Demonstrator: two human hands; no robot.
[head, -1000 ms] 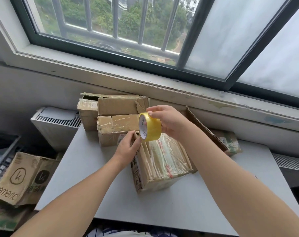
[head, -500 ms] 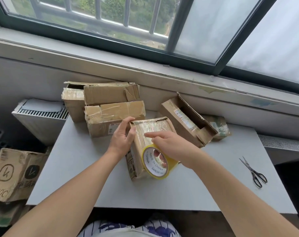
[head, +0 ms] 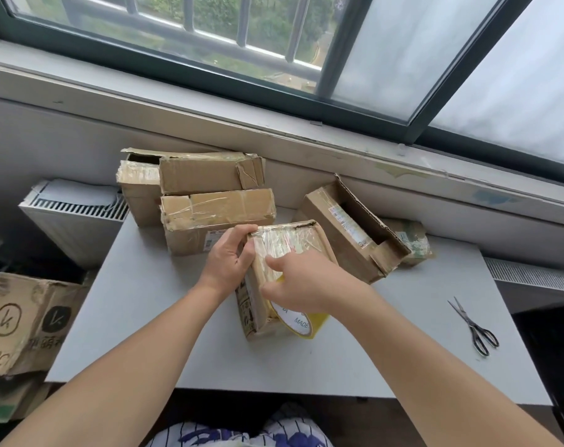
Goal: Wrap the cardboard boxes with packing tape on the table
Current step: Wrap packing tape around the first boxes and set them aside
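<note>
A small cardboard box [head: 288,243], wrapped in glossy tape, stands on the grey table [head: 138,317] in the middle. My left hand [head: 230,258] grips its upper left corner, fingers curled over the top edge. My right hand [head: 301,283] holds a yellow roll of packing tape [head: 303,324] against the box's near right side, low down; the hand covers most of the roll. Behind on the left are three taped boxes, the nearest [head: 216,217] just beyond my left hand. An open box [head: 348,230] lies tilted to the right.
Black scissors [head: 474,327] lie on the table's right part. A small taped packet [head: 413,240] sits behind the open box. A radiator [head: 71,217] stands left of the table, with printed cartons [head: 22,321] on the floor. The window sill runs along the back.
My right hand brought the tape roll down from above the box to its near right side. My left hand shifted from the box's side to its upper left corner. The view tilted down.
</note>
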